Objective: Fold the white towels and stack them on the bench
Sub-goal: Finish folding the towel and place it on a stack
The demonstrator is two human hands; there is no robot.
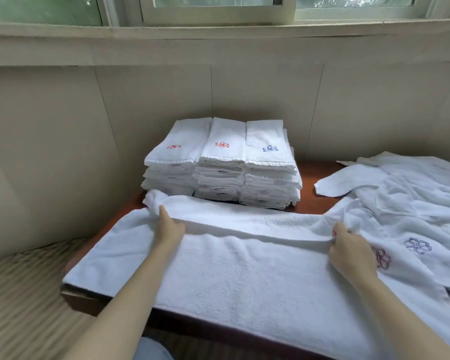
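A laundry corner of a hotel or spa is shown. Many matching white folded towels [221, 162] with sewn flowers are stacked on a wooden worktop [315, 175] under a window [218, 6].

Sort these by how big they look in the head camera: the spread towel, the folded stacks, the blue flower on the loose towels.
1. Spread towel, though it's nearest.
2. Folded stacks.
3. Blue flower.
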